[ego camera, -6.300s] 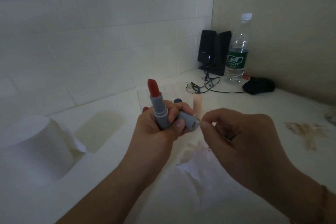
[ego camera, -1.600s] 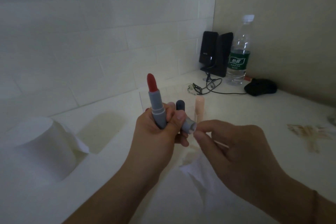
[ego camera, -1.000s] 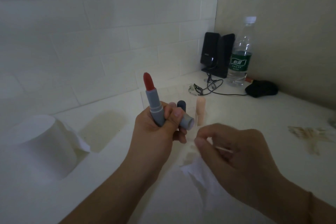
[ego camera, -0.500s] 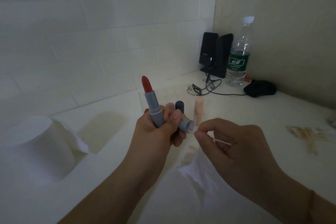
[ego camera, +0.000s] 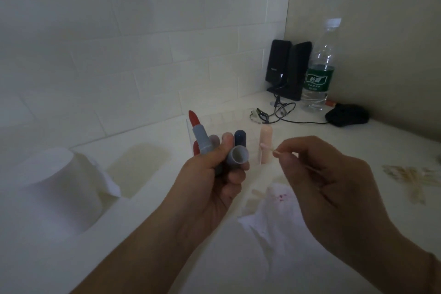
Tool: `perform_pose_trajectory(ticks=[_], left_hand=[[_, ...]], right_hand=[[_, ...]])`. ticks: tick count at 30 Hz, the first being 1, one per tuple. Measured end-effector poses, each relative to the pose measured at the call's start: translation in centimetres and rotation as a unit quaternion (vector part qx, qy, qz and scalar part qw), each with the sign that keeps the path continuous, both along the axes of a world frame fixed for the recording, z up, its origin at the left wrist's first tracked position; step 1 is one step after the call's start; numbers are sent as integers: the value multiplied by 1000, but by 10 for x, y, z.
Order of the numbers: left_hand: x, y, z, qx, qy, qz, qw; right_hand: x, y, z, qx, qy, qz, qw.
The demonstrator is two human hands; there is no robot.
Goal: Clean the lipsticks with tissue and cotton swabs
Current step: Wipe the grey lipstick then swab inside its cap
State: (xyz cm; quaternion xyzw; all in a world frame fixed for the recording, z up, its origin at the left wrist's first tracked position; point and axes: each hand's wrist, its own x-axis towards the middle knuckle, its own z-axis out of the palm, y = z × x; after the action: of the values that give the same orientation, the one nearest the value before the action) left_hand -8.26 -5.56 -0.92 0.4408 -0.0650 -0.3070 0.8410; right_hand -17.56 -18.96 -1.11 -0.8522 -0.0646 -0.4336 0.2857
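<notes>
Risk noted: the left hand (ego camera: pixel 210 181) grips both the uncapped grey lipstick (ego camera: pixel 199 135) with its soft waxy red bullet and the hollow round cap (ego camera: pixel 237 155), so either smooth tube may slip while the right hand (ego camera: pixel 331 188) pinches a thin cotton swab (ego camera: pixel 268 147) just beside the cap's mouth, above the stained tissue (ego camera: pixel 276 212) on the desk (ego camera: pixel 358 145).

The open lipstick (ego camera: pixel 199 135), a grey tube with its red bullet extended, stands nearly upright, tilted slightly left, gripped in the left hand (ego camera: pixel 210 184) together with its grey cap (ego camera: pixel 237 157), whose open end faces the camera. The cotton swab (ego camera: pixel 269 148), pinched by the right hand (ego camera: pixel 329 188), points left, its tip just right of the cap. A white tissue (ego camera: pixel 274 219) with what appear to be reddish stains lies on the counter below.
</notes>
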Motion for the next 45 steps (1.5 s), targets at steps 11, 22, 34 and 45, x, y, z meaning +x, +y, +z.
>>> perform_pose_trajectory(ticks=[11, 22, 34, 45], left_hand=[[0, 2, 4, -31, -3, -31, 999], [-6, -1, 2, -15, -32, -51, 998], [-9, -3, -1, 12, -29, -55, 998], [-10, -1, 1, 46, -33, -71, 996]], right_hand=[[-3, -1, 6, -83, -25, 1, 996], [-4, 10, -2, -59, -12, 53, 997], [-8, 6, 1, -155, -59, -80, 983], [-4, 8, -2, -45, -25, -9, 999]])
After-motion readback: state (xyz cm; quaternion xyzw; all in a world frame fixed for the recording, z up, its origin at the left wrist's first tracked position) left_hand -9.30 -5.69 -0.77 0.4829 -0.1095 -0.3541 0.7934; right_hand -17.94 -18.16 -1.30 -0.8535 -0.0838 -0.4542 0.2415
